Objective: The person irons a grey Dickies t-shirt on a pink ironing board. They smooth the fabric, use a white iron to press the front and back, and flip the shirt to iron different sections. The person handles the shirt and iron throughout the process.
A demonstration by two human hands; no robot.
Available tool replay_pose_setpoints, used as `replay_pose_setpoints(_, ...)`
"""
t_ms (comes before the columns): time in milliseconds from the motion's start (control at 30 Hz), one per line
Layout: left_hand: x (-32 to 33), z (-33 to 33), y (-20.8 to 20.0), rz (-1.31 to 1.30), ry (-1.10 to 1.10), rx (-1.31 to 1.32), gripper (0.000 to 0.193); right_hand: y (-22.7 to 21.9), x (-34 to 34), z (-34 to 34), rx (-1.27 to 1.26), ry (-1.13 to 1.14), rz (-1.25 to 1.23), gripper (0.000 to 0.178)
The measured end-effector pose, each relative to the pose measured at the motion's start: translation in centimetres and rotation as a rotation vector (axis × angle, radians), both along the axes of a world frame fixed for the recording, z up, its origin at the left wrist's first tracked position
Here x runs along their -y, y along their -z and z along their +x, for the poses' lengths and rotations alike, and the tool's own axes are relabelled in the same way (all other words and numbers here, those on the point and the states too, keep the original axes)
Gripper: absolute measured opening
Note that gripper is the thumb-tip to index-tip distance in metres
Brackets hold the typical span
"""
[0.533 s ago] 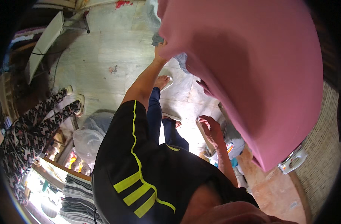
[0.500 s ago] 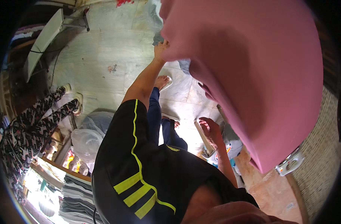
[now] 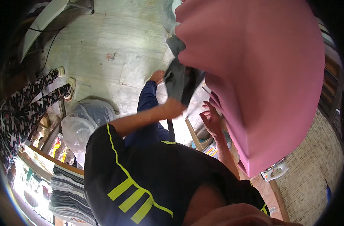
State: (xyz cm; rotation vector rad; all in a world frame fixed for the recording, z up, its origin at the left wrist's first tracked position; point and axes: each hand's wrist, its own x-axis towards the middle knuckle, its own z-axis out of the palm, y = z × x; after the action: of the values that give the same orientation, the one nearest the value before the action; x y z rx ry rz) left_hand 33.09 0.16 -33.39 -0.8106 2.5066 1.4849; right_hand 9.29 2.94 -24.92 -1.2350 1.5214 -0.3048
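Overhead, pink cloth [image 3: 262, 75] hides much, left hand [image 3: 174, 109] gripping grey garment [image 3: 181, 81], right hand [image 3: 211, 118] fingers spread, plastic bags [image 3: 83, 120] nearby

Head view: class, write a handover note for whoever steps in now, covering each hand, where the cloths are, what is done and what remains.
Left hand: at the lower edge of the dark grey cloth; grip too blurred to tell.
Right hand: open, fingers spread, beside the edge of the large pink fabric sheet; contact unclear.
The pink sheet hangs spread above the pale stone floor.
Done: nothing lies folded.
Left: both cloths to be dealt with.
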Motion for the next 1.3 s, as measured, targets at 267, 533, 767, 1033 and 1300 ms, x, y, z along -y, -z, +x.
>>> replay_pose_setpoints(267, -3.2, -1.7, -18.7, 0.3, 0.018, -0.653, 0.029, -4.4, -7.6, 0.8, 0.253, -0.407, -0.02, 0.053)
replay_pose_setpoints(533, -4.6, -4.2, -31.4, 0.467, 0.192, -0.947, 0.023, -14.9, -12.1, 0.9, 0.459, -0.091, -0.413, 0.027)
replay_pose_setpoints(767, -3.0, -5.0, -41.4, 0.464, 0.468, -1.12, 0.039, -15.7, -19.1, -3.7, -0.096, -0.223, -0.705, 0.036)
replay_pose_setpoints(1033, 3.5, -4.5, -50.2, 0.016, 0.386, -1.194, 0.046, -32.0, -23.9, -16.2, 0.093, 0.254, -0.288, 0.044)
replay_pose_setpoints(1300, 25.0, -12.8, -59.4, -0.919, -0.228, -0.852, 0.023, -53.5, -1.9, -26.1, -0.755, 0.089, -0.681, 0.042)
